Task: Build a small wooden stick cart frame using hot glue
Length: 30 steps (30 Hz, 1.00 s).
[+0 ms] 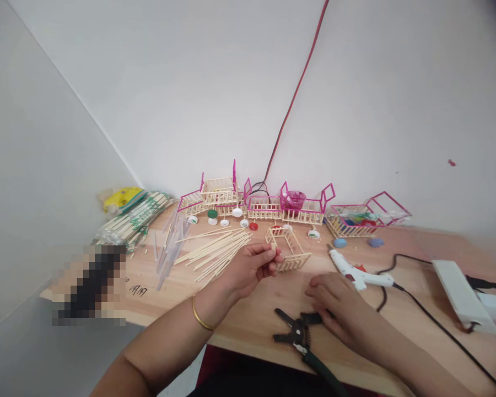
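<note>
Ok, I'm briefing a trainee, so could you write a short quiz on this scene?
1. Which hand's wrist wears the gold-coloured bangle?
2. True or false: the glue gun lies left of the loose sticks.
3. Which lies nearest the front edge of the table: A) yellow packet, B) pliers, C) green cap?

Key: 1. Left hand. 2. False; the glue gun is right of the loose sticks. 3. B.

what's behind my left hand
Behind the left hand is an unpainted stick frame, its upper and right parts visible. The hand covers its near left corner, which cannot be seen.
</note>
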Motion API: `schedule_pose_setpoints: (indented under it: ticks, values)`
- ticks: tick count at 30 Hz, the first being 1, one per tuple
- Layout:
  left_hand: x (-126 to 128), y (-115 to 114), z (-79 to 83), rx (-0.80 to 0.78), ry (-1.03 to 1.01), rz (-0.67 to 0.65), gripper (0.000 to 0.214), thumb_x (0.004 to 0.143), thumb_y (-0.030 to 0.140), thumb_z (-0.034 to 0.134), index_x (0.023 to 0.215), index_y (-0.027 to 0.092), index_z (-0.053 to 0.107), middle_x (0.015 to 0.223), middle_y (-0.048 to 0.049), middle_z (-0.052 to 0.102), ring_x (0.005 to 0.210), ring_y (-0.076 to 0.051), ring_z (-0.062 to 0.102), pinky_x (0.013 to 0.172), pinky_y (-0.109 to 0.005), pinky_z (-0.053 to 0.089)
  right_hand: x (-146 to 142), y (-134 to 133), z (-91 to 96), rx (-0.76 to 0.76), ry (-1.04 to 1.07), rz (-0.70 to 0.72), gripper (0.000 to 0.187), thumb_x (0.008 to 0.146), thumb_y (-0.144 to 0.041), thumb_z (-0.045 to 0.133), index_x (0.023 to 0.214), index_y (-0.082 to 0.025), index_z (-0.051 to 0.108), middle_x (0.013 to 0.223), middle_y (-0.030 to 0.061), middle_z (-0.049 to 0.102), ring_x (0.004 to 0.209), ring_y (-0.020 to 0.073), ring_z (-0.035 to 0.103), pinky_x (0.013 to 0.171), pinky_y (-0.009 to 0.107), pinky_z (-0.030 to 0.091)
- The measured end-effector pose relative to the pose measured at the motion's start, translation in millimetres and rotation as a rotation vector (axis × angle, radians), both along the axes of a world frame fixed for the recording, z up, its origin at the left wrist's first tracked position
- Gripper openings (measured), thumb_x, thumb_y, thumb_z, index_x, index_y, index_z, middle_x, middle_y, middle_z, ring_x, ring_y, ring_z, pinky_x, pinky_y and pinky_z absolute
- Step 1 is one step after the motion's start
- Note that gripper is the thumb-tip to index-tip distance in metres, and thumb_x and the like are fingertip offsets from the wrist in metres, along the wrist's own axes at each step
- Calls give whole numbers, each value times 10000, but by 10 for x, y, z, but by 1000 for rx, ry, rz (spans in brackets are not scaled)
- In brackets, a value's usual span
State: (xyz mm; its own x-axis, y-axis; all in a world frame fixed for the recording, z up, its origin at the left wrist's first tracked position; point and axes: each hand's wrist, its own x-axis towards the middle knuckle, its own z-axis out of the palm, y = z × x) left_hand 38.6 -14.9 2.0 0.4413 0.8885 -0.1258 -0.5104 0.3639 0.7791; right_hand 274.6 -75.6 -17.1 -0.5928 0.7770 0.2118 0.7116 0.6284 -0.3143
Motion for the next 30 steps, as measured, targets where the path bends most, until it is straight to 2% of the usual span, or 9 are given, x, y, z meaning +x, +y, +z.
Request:
schedule_pose_setpoints:
  ticks: [4,7,9,12,16,19,22,26,30]
  values:
    - [-11,38,-51,-33,26,2,310,632,284,802,808,89,637,737,-27,632,529,-36,501,560,-201,439,28,21,-6,44,61,9,220,873,-262,534,1079,-222,604,1085,120,596,1045,247,559,874,420,484]
    - [-15,66,-97,-53,27,8,308,616,270,812,769,105,601,717,-17,633,513,-36,503,546,-198,435,61,-23,19,-78,33,72,223,859,-331,579,1065,-254,616,1074,96,613,1037,233,567,872,389,491]
    - [-11,78,-114,-67,23,15,316,607,271,816,757,113,586,689,-4,623,505,-40,504,539,-199,433,75,-1,9,-143,10,113,191,880,-307,552,1051,-279,633,1028,74,637,995,213,586,853,365,497]
    - [1,75,-110,-45,65,15,316,610,302,808,728,110,587,648,7,600,494,-45,501,532,-202,425,76,114,-18,-61,19,79,193,893,-257,517,1016,-280,664,962,72,660,914,215,612,801,377,503]
    - [19,20,-43,165,292,72,268,673,334,752,704,105,618,623,5,592,513,-52,497,550,-200,407,-6,260,111,65,137,-44,178,880,-277,522,966,-252,675,963,85,661,900,225,618,775,385,506]
    - [33,-52,13,432,554,89,202,742,320,687,727,121,657,620,5,595,564,-74,511,577,-201,401,-155,292,313,-27,291,-150,200,905,-318,482,973,-233,649,895,67,675,822,192,628,707,315,515]
    - [55,-109,8,663,728,62,183,784,313,645,752,137,686,669,-17,636,622,-103,543,600,-212,404,-318,291,436,-170,387,-199,218,858,-371,553,991,-224,644,821,41,689,751,183,631,675,298,507]
    - [86,-124,-62,770,798,15,180,815,298,614,789,144,705,706,-33,665,651,-118,576,612,-210,415,-395,307,395,-336,438,-152,203,868,-368,535,850,-212,664,790,28,684,738,167,614,667,274,474]
    - [99,-109,-82,868,841,-33,195,853,283,560,824,153,702,695,-27,655,642,-114,575,612,-206,418,-306,353,283,-441,515,-193,245,862,-407,529,810,-199,648,745,14,644,709,154,575,644,262,445]
